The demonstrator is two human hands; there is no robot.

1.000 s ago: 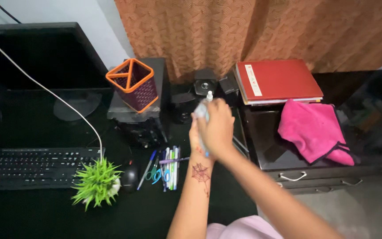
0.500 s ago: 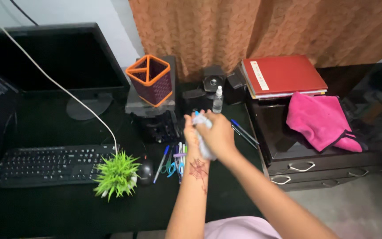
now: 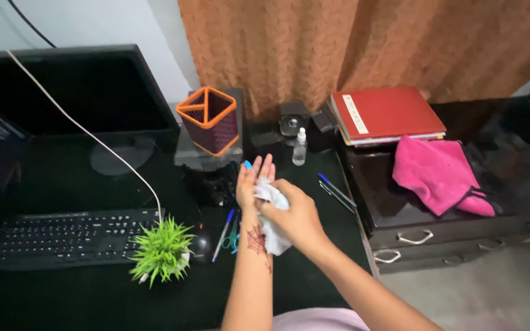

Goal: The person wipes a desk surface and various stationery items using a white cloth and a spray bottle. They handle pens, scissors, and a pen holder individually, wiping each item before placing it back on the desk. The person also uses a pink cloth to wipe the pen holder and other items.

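White crumpled tissue (image 3: 273,214) at frame centre, pinched in right hand (image 3: 295,216) grip, pressed against palm of left hand (image 3: 251,179); left fingers spread flat, holding nothing. Below hands: pens and scissors (image 3: 231,230) on black desk (image 3: 62,294). Small spray bottle (image 3: 300,147) just above. Green plant (image 3: 162,250) lower left; pink cloth (image 3: 440,175) at right.

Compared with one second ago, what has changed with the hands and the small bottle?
The small spray bottle, earlier held up between the hands, now stands free on the desk by the speaker. The left hand has opened flat, fingers up. The right hand now presses a white tissue against the left palm, and both hands have come nearer the body. The pen holder, red book and pink cloth lie unchanged.
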